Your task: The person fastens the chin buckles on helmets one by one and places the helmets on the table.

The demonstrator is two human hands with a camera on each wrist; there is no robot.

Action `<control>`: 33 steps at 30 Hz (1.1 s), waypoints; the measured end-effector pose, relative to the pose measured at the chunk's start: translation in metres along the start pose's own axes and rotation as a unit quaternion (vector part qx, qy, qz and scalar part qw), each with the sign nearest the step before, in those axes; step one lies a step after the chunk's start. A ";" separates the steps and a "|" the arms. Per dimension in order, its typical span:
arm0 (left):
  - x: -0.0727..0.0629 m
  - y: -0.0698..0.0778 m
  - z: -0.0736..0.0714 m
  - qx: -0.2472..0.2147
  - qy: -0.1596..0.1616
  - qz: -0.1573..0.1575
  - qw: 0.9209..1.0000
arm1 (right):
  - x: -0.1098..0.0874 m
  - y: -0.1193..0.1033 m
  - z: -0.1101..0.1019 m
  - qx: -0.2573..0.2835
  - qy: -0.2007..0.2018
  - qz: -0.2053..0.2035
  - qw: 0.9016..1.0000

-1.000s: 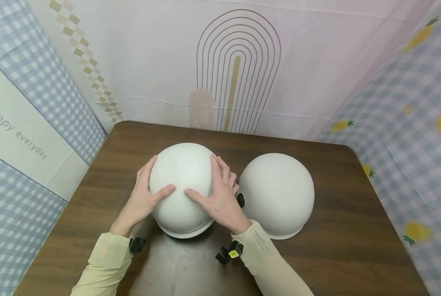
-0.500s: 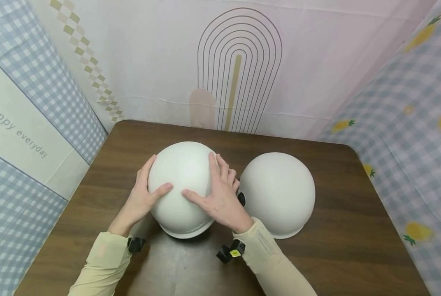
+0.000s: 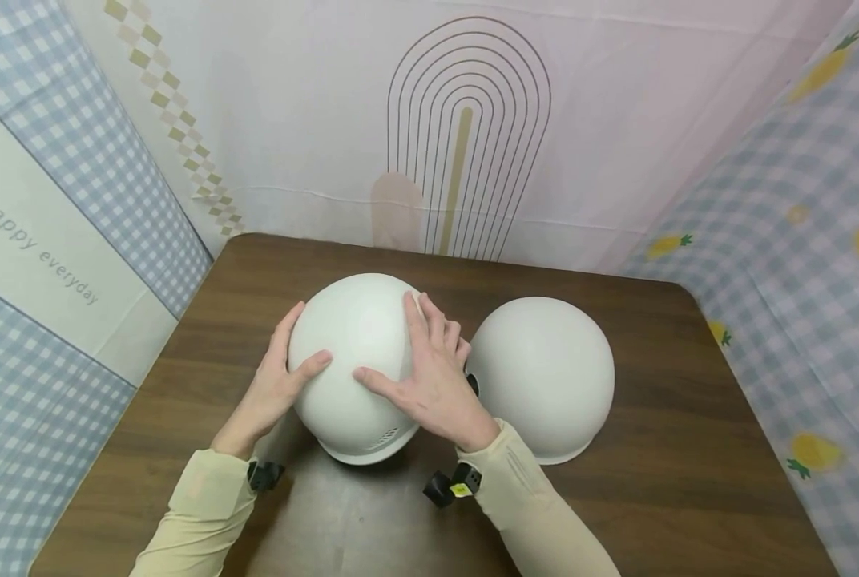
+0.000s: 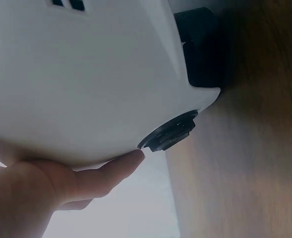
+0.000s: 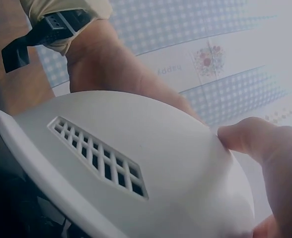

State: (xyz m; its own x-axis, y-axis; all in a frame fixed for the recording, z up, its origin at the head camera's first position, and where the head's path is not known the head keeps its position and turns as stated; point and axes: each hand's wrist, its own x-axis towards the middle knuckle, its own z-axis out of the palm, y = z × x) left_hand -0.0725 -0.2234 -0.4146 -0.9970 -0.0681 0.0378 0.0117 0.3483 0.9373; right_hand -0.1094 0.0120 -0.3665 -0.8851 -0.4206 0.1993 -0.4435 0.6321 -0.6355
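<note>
A white hard hat [image 3: 357,328] stands dome up on the table, held between both hands. My left hand [image 3: 274,389] grips its left side, thumb on the near face of the dome. Around the right side curve the fingers of my right hand [image 3: 437,389], its thumb also on the near face. A slotted vent [image 5: 99,158] shows near the brim in the right wrist view. In the left wrist view, a black fitting [image 4: 170,133] sits on the shell close to the left fingertips. Close to my right hand stands a second white hard hat [image 3: 545,377], dome up.
Both hats stand on a brown wood-grain table [image 3: 689,449]. A grey worn patch [image 3: 357,521] lies in front of the held hat. A pale patterned cloth [image 3: 292,120] hangs behind, with checked cloths [image 3: 783,240] at the sides.
The held hard hat has turned and tilted slightly, so more of its vent shows. My left thumb has shifted a little left and up. The second hat has stayed put.
</note>
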 end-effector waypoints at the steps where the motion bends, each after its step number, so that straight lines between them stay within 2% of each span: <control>1: 0.000 0.000 0.000 0.001 0.001 0.000 1.000 | 0.000 0.000 0.000 -0.002 0.002 -0.002 1.000; 12: -0.004 0.001 0.003 -0.025 0.004 0.002 1.000 | 0.002 -0.006 -0.004 -0.032 0.012 -0.017 0.999; 19: -0.004 0.000 0.004 -0.055 0.003 0.005 0.998 | 0.005 -0.007 -0.009 -0.046 -0.006 -0.022 0.999; 24: -0.004 -0.005 0.001 -0.085 0.003 0.009 0.996 | 0.005 -0.004 -0.013 -0.017 -0.014 -0.036 0.999; 33: -0.004 -0.009 -0.004 -0.151 -0.003 0.011 0.988 | 0.007 0.007 -0.015 0.092 -0.015 -0.082 0.992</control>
State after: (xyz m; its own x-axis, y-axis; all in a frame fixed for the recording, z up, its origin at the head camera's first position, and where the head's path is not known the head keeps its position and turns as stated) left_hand -0.0684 -0.2296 -0.4220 -0.9966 -0.0570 0.0588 0.0557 0.0540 0.9970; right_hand -0.1211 0.0231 -0.3585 -0.7975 -0.5284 0.2910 -0.5456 0.4259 -0.7218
